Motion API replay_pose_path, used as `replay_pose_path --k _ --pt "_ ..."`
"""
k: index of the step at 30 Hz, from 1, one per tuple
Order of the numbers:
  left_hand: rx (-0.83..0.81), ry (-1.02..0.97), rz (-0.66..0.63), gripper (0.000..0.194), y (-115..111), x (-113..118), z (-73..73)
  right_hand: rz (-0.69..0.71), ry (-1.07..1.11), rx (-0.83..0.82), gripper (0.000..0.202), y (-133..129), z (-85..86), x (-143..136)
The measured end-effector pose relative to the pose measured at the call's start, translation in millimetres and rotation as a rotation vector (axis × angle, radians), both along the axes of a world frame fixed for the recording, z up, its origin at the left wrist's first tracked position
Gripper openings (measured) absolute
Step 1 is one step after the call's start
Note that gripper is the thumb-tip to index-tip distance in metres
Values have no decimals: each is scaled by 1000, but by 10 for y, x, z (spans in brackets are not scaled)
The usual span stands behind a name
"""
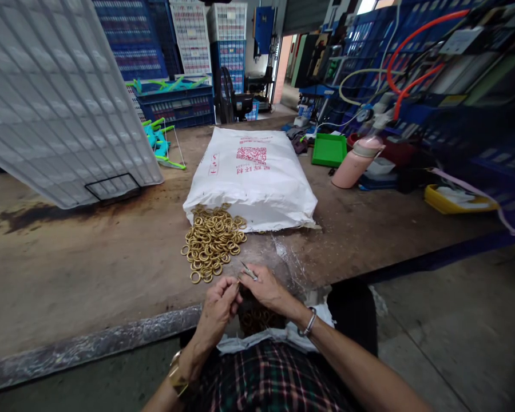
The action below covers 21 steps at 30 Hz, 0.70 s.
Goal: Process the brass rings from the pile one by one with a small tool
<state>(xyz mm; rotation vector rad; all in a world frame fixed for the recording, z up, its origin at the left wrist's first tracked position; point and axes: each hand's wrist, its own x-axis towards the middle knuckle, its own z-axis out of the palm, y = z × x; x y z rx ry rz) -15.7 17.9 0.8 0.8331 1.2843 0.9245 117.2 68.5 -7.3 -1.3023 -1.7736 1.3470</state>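
My left hand (221,298) is closed in a pinch at the table's front edge. A small brass-coloured ring seems to be between its fingertips, mostly hidden. Touching or nearly touching it, my right hand (266,287) is closed around a small knife-like tool (249,271) whose thin metal point sticks out to the upper left. Just beyond both hands lies a heap of brass-coloured rings (212,240), spilling from the open mouth of a white woven sack (253,177) with red print. More rings (260,319), darker in shadow, lie below my hands in white sacking (257,341) on my lap.
A large white ribbed crate (64,103) stands tilted at left, with teal and green plastic pieces (161,143) beside it. At right are a green tray (329,149), a pink bottle (356,166) and a yellow dish (459,200). Stacked crates (191,37) stand behind the table.
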Motion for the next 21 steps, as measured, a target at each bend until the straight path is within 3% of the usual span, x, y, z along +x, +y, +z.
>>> replay_pose_path --k 6,9,12,15,21 --pt "3 -168 9 32 -3 -19 -54 23 59 -33 21 -14 81 -1" --pt "8 -258 56 32 -1 -8 -36 -47 36 -50 18 -5 88 18" --pt "7 -294 101 33 0 1 -20 -47 -143 105 16 -12 51 62" --pt "9 -282 115 34 2 -2 -35 98 -322 282 14 -52 11 97" --pt "30 -208 105 33 10 -5 -85 179 -459 393 13 -100 -44 91"
